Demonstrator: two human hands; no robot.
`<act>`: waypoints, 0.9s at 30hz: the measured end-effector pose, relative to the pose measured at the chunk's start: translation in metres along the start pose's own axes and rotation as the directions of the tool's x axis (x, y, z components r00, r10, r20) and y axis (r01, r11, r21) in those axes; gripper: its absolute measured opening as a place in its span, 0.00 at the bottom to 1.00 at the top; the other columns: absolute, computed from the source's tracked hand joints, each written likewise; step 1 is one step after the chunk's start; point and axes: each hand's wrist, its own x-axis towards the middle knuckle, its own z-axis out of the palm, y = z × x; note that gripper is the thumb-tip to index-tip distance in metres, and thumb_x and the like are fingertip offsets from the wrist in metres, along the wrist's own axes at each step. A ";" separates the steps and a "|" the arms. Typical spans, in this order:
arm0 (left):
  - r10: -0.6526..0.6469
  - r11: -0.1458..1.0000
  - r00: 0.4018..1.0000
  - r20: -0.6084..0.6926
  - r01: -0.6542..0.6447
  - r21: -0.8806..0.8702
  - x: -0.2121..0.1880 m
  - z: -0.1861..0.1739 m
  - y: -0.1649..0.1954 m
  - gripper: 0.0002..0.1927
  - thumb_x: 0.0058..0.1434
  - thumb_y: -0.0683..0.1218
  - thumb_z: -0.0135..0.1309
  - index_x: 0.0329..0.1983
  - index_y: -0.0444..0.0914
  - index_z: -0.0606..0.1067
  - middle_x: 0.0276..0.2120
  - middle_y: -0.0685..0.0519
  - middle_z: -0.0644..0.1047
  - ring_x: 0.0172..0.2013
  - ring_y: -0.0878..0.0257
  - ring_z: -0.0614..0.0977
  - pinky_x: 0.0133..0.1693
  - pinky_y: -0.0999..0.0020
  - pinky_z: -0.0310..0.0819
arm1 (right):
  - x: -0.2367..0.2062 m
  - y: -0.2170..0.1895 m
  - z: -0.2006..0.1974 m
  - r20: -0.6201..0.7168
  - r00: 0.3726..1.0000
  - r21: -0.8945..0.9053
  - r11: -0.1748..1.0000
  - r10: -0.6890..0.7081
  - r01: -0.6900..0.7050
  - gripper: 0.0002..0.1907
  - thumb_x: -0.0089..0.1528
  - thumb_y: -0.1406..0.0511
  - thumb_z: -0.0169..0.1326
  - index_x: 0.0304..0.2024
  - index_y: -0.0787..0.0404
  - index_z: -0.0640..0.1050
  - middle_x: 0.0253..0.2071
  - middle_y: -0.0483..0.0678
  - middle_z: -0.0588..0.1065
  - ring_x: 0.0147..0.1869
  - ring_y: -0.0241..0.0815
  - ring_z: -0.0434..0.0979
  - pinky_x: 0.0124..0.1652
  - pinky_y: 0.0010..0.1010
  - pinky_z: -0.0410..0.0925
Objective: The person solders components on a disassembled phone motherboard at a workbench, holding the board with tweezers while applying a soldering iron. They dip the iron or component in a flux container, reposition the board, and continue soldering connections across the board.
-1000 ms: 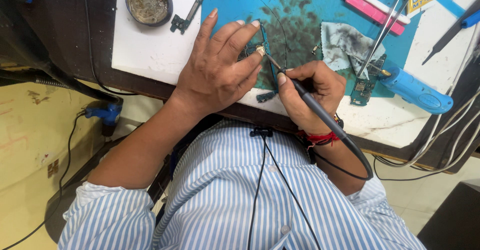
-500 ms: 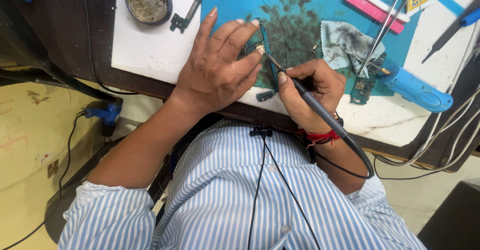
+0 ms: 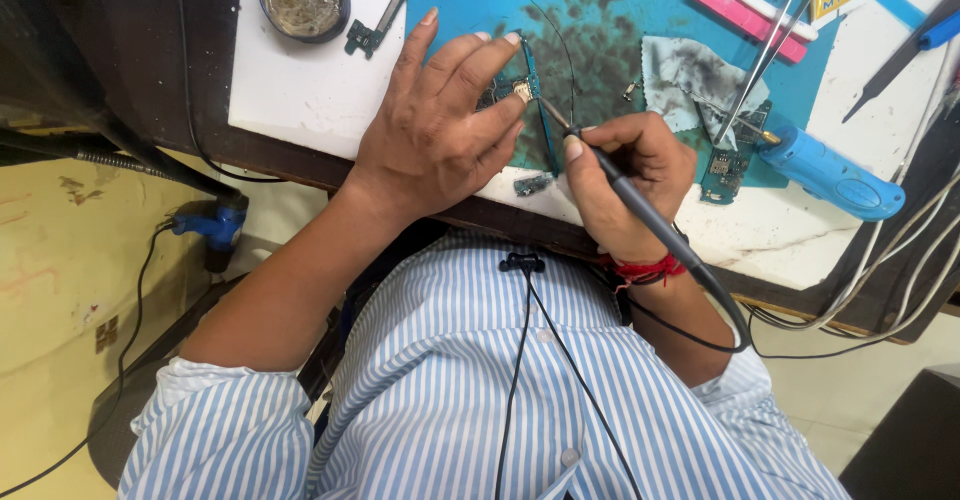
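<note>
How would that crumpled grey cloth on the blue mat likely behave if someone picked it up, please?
The grey cloth lies creased and folded on the blue mat, so it would probably go limp and drape rather than hold its shape. It looks thin, so likely very light. The tweezers appear to lie across it, so lifting it might shift them.
</note>
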 end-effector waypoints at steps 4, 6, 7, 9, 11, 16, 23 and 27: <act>0.000 1.000 1.000 0.009 0.000 -0.003 -0.001 -0.002 0.000 0.10 0.72 0.51 0.58 0.50 0.42 0.79 0.67 0.48 0.67 0.66 0.52 0.70 0.75 0.44 0.50 | -0.007 -0.002 -0.001 -0.022 0.996 0.115 0.990 0.088 -0.085 0.07 0.67 0.74 0.62 0.44 0.67 0.76 0.35 0.47 0.79 0.34 0.27 0.76 0.35 0.19 0.68; 0.000 1.000 1.000 0.016 0.000 -0.010 0.000 -0.002 0.000 0.10 0.71 0.51 0.58 0.50 0.42 0.79 0.67 0.48 0.67 0.66 0.52 0.70 0.74 0.44 0.51 | -0.009 -0.004 -0.001 -0.014 0.998 0.024 0.997 0.069 -0.068 0.07 0.66 0.74 0.62 0.43 0.68 0.76 0.35 0.48 0.80 0.37 0.28 0.78 0.37 0.20 0.69; -0.002 1.000 1.000 0.020 0.003 -0.012 0.000 -0.003 0.000 0.11 0.72 0.52 0.59 0.51 0.42 0.79 0.67 0.48 0.67 0.66 0.52 0.70 0.74 0.44 0.51 | -0.009 -0.005 -0.001 -0.011 0.999 0.012 0.999 0.048 -0.048 0.07 0.66 0.74 0.63 0.43 0.68 0.77 0.35 0.48 0.80 0.37 0.28 0.78 0.36 0.20 0.69; -0.005 1.000 1.000 0.030 0.006 -0.019 0.001 -0.005 0.000 0.12 0.74 0.53 0.60 0.52 0.42 0.79 0.67 0.48 0.68 0.66 0.53 0.70 0.74 0.44 0.52 | -0.007 -0.006 0.001 -0.006 1.000 -0.015 1.000 0.009 -0.009 0.07 0.65 0.74 0.63 0.42 0.68 0.77 0.34 0.49 0.81 0.36 0.28 0.80 0.35 0.20 0.70; -0.004 1.000 0.999 0.033 0.005 -0.022 0.002 -0.006 0.001 0.13 0.74 0.53 0.60 0.54 0.42 0.80 0.67 0.49 0.68 0.65 0.53 0.70 0.74 0.44 0.52 | -0.005 -0.006 0.003 -0.008 1.000 -0.032 0.999 0.022 -0.023 0.07 0.65 0.74 0.64 0.41 0.68 0.77 0.34 0.49 0.81 0.35 0.29 0.78 0.35 0.20 0.69; 0.002 1.000 0.999 0.033 -0.001 -0.027 0.003 -0.006 0.001 0.13 0.73 0.52 0.60 0.54 0.41 0.80 0.66 0.48 0.68 0.66 0.53 0.70 0.74 0.43 0.53 | -0.004 -0.008 0.003 0.007 1.000 -0.019 1.000 0.024 -0.024 0.07 0.66 0.73 0.64 0.42 0.67 0.78 0.36 0.49 0.81 0.35 0.28 0.79 0.34 0.18 0.70; 0.003 0.999 1.000 0.021 -0.002 -0.036 0.002 -0.007 0.002 0.11 0.72 0.50 0.60 0.52 0.41 0.79 0.66 0.48 0.67 0.67 0.53 0.69 0.74 0.43 0.53 | -0.002 -0.009 0.000 0.029 1.000 -0.119 0.993 0.005 -0.001 0.07 0.64 0.74 0.65 0.41 0.68 0.78 0.33 0.48 0.80 0.30 0.27 0.76 0.30 0.18 0.66; -0.007 0.998 1.000 0.027 0.009 -0.057 0.002 -0.008 0.003 0.11 0.71 0.50 0.61 0.51 0.40 0.79 0.68 0.48 0.67 0.67 0.53 0.69 0.74 0.43 0.53 | -0.003 -0.009 0.000 0.017 1.000 -0.103 0.995 0.014 -0.012 0.07 0.65 0.73 0.66 0.41 0.68 0.78 0.34 0.47 0.80 0.31 0.26 0.76 0.31 0.16 0.66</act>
